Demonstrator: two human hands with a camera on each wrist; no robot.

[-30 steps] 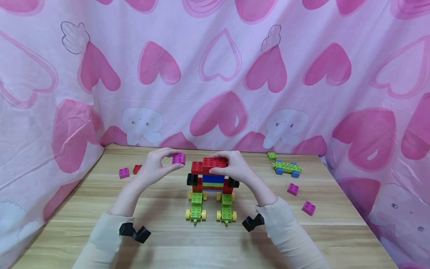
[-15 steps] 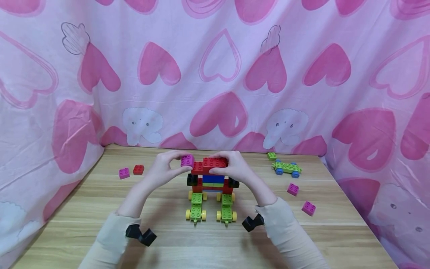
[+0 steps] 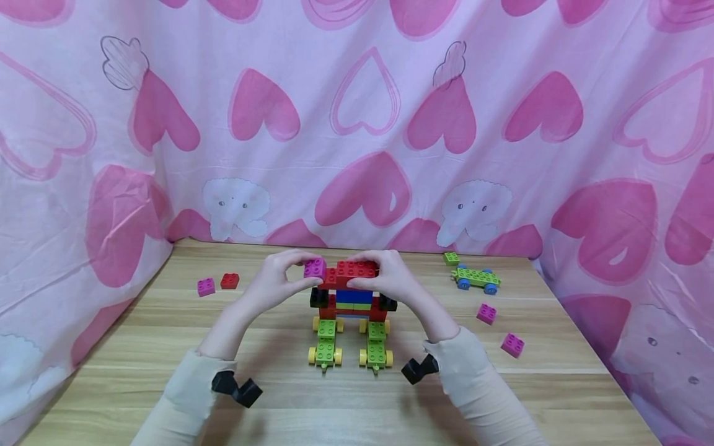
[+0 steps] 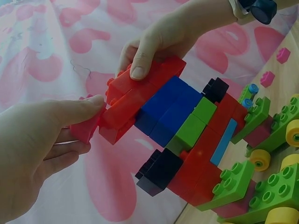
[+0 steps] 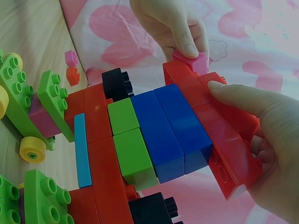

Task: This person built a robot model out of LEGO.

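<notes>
My left hand [image 3: 271,280] pinches a magenta brick [image 3: 315,267] between thumb and fingers, against the left end of the upper red bricks [image 3: 331,279]. In the left wrist view the magenta brick [image 4: 84,128] is partly covered by the thumb. My right hand [image 3: 395,277] grips the top red brick [image 3: 354,269] at its right side, thumb in front. Below, the upright figure has blue bricks [image 5: 161,135], green bricks [image 5: 133,158], black side bricks [image 4: 159,171] and a red lower row. It stands on two green wheeled bases [image 3: 326,351] with yellow wheels.
At the left lie a magenta brick [image 3: 206,287] and a red brick [image 3: 229,281]. To the right are a green car base with blue wheels [image 3: 476,278], a small green brick [image 3: 451,258] and magenta bricks [image 3: 486,313]. A pink heart-print cloth [image 3: 362,136] hangs behind the table.
My left hand has moved right with the magenta brick, from apart from the figure to its upper left end. The right hand has kept its place.
</notes>
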